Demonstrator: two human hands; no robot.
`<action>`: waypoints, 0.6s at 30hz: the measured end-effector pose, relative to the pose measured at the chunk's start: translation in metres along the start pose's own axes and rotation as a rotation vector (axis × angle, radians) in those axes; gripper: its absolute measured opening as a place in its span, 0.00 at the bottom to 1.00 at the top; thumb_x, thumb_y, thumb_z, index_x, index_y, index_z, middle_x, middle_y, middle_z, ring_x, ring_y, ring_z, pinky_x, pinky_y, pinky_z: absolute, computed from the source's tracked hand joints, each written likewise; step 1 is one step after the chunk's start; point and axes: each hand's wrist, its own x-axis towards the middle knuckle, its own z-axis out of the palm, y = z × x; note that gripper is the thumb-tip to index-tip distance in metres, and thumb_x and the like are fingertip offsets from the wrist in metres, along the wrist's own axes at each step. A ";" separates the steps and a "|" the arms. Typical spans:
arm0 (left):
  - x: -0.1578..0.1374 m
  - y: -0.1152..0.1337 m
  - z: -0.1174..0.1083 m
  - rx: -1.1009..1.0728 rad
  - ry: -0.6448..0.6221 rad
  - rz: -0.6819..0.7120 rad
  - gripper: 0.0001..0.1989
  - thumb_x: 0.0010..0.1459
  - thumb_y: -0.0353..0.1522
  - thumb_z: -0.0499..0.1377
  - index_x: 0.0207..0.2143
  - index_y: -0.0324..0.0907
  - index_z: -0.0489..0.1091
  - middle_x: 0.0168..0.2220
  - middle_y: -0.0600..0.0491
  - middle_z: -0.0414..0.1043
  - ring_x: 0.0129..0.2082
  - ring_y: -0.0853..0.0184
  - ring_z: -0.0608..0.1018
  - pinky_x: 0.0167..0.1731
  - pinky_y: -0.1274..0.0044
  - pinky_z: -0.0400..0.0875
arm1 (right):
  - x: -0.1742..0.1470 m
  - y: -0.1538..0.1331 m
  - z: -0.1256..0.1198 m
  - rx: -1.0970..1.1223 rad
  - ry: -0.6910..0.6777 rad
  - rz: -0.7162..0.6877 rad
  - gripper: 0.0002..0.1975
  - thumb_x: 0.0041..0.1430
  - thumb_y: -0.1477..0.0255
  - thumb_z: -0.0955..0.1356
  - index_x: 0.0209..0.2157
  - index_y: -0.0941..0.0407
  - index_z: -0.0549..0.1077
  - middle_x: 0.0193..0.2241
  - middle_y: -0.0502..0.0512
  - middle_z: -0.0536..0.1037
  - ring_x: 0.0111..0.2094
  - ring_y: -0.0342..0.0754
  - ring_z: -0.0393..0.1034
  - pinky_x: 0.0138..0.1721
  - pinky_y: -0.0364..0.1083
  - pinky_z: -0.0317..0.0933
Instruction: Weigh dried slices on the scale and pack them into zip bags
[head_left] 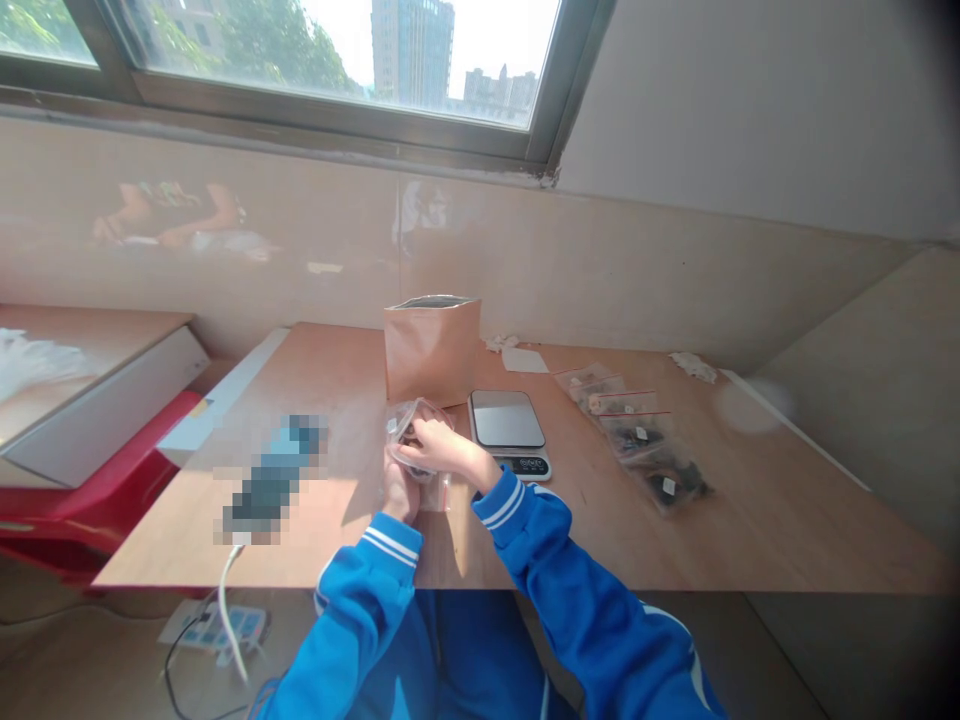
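Observation:
Near the front of a kraft stand-up pouch (433, 350), my left hand (401, 490) grips a clear plastic bag (397, 428) from below and the left. Small dark brown pieces show inside the bag. My right hand (442, 445) reaches across to the bag's mouth, its fingers bent and pressed together among the contents. What the fingertips pinch is hidden. Beneath the hands lies a flat clear zip bag (436, 496) with a red strip. Just right of my right hand is a digital kitchen scale (507, 418), its platform bare.
Several filled zip bags (645, 445) lie in an overlapping row on the right of the table (570, 540). Behind the scale are a white paper (525, 360) and crumpled tissue (501, 343). On the left, a pixelated object has a white cable (227, 610) running over the edge.

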 end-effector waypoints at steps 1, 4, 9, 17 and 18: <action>0.000 0.000 0.000 -0.049 0.045 -0.014 0.21 0.62 0.42 0.48 0.52 0.42 0.66 0.55 0.46 0.71 0.59 0.57 0.68 0.55 0.70 0.67 | -0.001 0.002 0.000 0.043 -0.008 0.001 0.11 0.60 0.64 0.67 0.37 0.58 0.70 0.40 0.64 0.75 0.42 0.56 0.71 0.42 0.51 0.63; 0.001 0.003 0.001 -0.121 0.049 -0.043 0.19 0.63 0.40 0.47 0.49 0.44 0.68 0.51 0.50 0.74 0.57 0.58 0.72 0.54 0.69 0.68 | -0.004 0.006 -0.002 0.104 0.025 -0.003 0.05 0.58 0.70 0.67 0.35 0.57 0.69 0.36 0.60 0.75 0.38 0.53 0.71 0.40 0.49 0.63; 0.000 0.008 0.000 -0.104 0.010 -0.068 0.17 0.61 0.36 0.46 0.42 0.41 0.72 0.45 0.50 0.78 0.54 0.60 0.74 0.56 0.69 0.66 | -0.012 0.010 -0.001 0.263 0.113 -0.080 0.02 0.56 0.76 0.65 0.33 0.56 0.67 0.34 0.54 0.74 0.35 0.47 0.69 0.36 0.45 0.62; 0.001 0.003 0.001 -0.049 -0.029 -0.081 0.13 0.57 0.35 0.52 0.39 0.41 0.73 0.44 0.49 0.78 0.54 0.56 0.74 0.55 0.66 0.67 | -0.022 0.032 0.014 0.574 0.273 0.006 0.16 0.54 0.73 0.67 0.46 0.56 0.68 0.40 0.54 0.76 0.39 0.49 0.72 0.40 0.47 0.67; 0.001 0.002 0.001 -0.053 -0.032 -0.079 0.13 0.58 0.37 0.52 0.40 0.41 0.73 0.45 0.49 0.78 0.53 0.57 0.75 0.55 0.66 0.68 | -0.022 0.034 0.014 0.596 0.264 -0.004 0.16 0.54 0.73 0.67 0.46 0.56 0.69 0.42 0.55 0.76 0.41 0.50 0.73 0.41 0.48 0.67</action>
